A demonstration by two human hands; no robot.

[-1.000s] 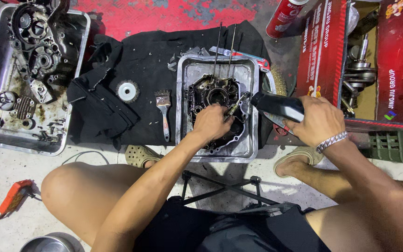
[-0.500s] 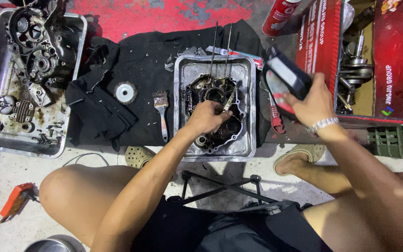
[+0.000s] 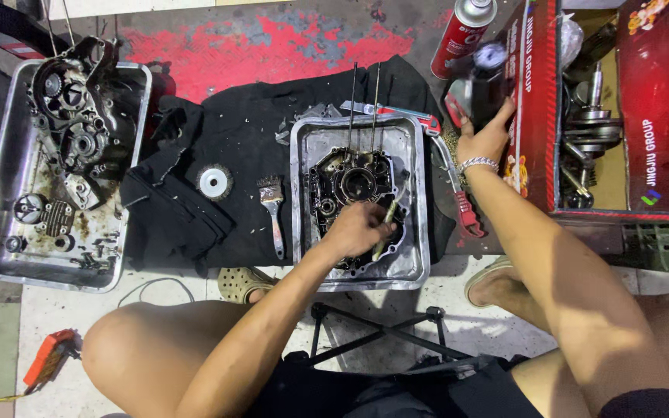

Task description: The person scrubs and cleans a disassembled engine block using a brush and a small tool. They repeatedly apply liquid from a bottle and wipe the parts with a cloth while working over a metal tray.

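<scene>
- A worn red-painted floor (image 3: 218,39) fills the top of the frame, with a black cloth (image 3: 234,131) spread over it.
- The dark, greasy engine case (image 3: 350,193) sits in a metal tray (image 3: 420,193) at centre.
- The left hand (image 3: 358,230) rests on it, grasping a slim tool (image 3: 385,224).
- At upper right, the right hand (image 3: 483,139) clasps a black bottle (image 3: 483,81) beside a red carton (image 3: 532,101).

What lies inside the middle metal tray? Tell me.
In the metal tray sits a dark engine case with two thin rods. The left hand covers part of it.
</scene>
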